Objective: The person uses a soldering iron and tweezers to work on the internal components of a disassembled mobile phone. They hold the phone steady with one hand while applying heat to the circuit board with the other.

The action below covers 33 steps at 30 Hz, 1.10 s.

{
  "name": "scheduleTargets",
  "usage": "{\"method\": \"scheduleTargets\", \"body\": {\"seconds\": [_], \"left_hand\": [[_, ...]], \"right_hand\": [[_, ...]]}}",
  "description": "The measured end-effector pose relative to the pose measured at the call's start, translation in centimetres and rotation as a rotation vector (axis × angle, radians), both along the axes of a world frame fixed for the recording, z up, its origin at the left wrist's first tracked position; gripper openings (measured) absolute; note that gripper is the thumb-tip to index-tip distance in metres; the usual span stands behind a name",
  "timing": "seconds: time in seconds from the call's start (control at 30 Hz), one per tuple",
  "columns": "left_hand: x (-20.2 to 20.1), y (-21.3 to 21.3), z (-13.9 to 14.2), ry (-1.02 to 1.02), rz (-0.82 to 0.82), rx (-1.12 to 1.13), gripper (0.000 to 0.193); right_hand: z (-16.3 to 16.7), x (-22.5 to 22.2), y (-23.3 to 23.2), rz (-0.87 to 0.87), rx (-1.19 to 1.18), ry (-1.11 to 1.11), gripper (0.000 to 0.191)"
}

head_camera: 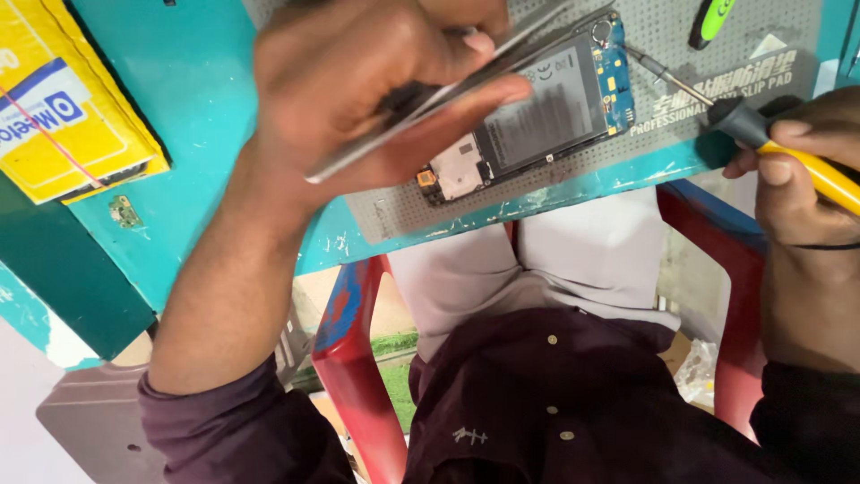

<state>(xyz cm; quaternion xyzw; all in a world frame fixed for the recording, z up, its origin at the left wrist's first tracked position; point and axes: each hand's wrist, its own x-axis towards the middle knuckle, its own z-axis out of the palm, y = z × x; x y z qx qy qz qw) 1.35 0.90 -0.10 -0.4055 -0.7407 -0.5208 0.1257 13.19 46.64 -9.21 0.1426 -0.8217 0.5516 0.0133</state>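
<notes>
1. Working over a teal table, we keep the grey perforated mat under both hands.
2. Beneath our left hand lies the opened phone; that hand pinches a thin metal strip.
3. Our right hand grips the yellow-handled screwdriver; we'd best hold its tip steady at the phone's corner.

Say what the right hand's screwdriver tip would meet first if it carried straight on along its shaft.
Probably the blue circuit board at the top corner of the opened phone; the right hand aims the screwdriver up-left at it. Height above the board is unclear.
</notes>
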Motion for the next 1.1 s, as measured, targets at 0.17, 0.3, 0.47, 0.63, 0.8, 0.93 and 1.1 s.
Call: {"method": "scheduleTargets", "body": {"seconds": [0.17, 0.3, 0.47, 0.63, 0.8, 0.93, 1.1], "left_hand": [[0.0, 0.5, -0.1, 0.050, -0.062, -0.078, 0.022], [-0.1, 0.9, -0.4, 0.056, -0.091, -0.072, 0.019], [-0.1, 0.8, -0.1, 0.263, -0.067, -0.192, 0.016], [0.1, 1.1, 0.0, 0.257, -0.085, -0.202, 0.017], [0.1, 0.3, 0.0, 0.305, -0.056, -0.202, 0.014], [0.2, -1.0, -0.4, 0.289, 0.032, -0.226, 0.019], [0.1, -2.5, 0.1, 0.408, 0.218, -0.469, 0.027]], "right_hand": [[-0.6, -0.1, 0.1, 0.013, -0.021, 0.042, 0.024], [-0.6, 0.7, 0.1, -0.064, -0.008, -0.032, 0.024], [-0.3, 1.8, 1.4, -0.044, 0.057, -0.046, 0.028], [-0.7, 2.1, 2.4, -0.027, 0.048, -0.066, 0.026], [-1.5, 2.9, 3.1, -0.046, 0.045, -0.082, 0.025], [-2.1, 3.3, 3.3, -0.069, -0.010, -0.098, 0.029], [-2.2, 3.5, 3.4, -0.034, -0.017, -0.087, 0.024]]}}
